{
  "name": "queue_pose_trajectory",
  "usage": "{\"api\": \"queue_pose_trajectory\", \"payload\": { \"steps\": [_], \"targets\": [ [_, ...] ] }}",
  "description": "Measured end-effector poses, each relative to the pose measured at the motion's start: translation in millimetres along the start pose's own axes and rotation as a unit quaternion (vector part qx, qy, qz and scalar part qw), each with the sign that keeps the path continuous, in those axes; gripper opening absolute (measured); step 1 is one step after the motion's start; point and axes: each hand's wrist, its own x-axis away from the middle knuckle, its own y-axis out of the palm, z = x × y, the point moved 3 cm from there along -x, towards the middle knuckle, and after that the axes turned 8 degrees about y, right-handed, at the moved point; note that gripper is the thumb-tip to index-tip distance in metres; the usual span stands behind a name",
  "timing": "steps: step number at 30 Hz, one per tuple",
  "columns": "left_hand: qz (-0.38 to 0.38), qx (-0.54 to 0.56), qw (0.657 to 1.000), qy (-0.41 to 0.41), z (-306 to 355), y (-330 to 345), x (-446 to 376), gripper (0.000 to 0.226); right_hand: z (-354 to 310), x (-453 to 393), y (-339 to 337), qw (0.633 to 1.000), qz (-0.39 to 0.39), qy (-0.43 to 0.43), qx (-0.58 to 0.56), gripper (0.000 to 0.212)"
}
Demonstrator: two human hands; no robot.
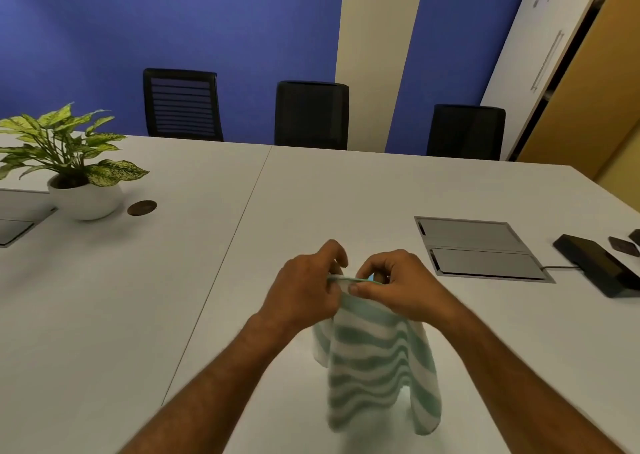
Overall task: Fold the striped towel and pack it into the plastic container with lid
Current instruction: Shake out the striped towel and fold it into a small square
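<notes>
Two hands hold up a striped towel.

The left hand and right hand pinch the towel's top edge with closed fingers; it hangs above the white bench.

A towel banded in pale green and white stripes hangs above a light grey table. Behind, three black chairs stand against a deep blue wall split by a cream panel. A plant with speckled yellow-green leaves fills a white pot.
</notes>
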Motion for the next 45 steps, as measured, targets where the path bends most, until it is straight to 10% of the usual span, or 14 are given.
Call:
{"api": "queue_pose_trajectory", "payload": {
  "steps": [12,35,45],
  "targets": [
    [0.081,-0.041,0.996,0.025,-28.8,-50.6,-10.7,0.018,62.9,9.2,-25.2,0.973,-0.166,0.083,0.138,0.043],
    [-0.063,-0.163,0.979,-0.101,-125.7,-81.1,8.4,0.043,45.1,16.9,-168.0,0.989,0.146,0.004,-0.033,0.006],
    [0.066,-0.117,0.987,-0.09,-149.8,-113.1,14.0,0.028,63.1,12.0,-177.2,0.973,0.207,0.036,-0.098,0.008]
  ]
}}
